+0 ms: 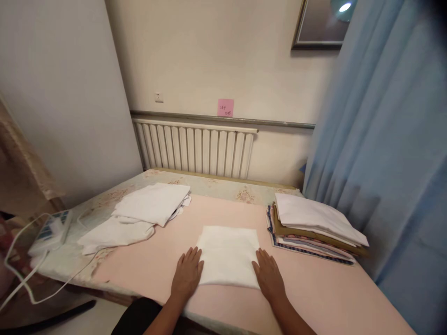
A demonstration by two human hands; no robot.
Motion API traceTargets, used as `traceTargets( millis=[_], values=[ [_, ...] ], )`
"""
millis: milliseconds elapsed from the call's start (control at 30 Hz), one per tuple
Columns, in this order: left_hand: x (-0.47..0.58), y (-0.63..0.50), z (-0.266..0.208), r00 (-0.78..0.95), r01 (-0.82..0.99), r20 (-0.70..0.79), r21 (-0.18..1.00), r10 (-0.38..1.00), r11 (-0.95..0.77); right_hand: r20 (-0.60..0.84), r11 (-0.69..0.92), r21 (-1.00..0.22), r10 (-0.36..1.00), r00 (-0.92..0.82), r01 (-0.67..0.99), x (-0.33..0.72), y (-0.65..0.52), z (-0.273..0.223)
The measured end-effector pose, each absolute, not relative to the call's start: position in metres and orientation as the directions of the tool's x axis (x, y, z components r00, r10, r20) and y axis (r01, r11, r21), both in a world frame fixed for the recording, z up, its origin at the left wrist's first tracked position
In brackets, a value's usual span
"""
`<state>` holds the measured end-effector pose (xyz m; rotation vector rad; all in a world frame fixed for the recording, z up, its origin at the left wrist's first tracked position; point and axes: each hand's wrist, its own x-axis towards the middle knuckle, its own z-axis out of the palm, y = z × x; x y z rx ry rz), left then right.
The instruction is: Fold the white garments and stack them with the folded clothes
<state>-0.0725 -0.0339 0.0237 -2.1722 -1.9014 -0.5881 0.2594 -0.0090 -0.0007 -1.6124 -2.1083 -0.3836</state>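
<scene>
L hand, R hand, wht cloth btwn

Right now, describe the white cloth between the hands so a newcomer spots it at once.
Find the pale pink sheet spread over the floral cover. Toward its near edge, a folded white cloth lies between the left hand and right hand. Unlike the loose white pile and the mixed-colour stack, it lies apart, a flat near-rectangle.
</scene>
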Motion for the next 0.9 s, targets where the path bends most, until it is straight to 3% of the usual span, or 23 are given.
traceTargets(
  millis=[900],
  values=[
    [-0.0726,-0.0345,0.0245,0.086,0.979,0.421,0.132,0.903,-0.154,0.548,0.298,-0.007,0.799,-0.246,0.954,0.2602,-0.0092,-0.0024]
  ],
)
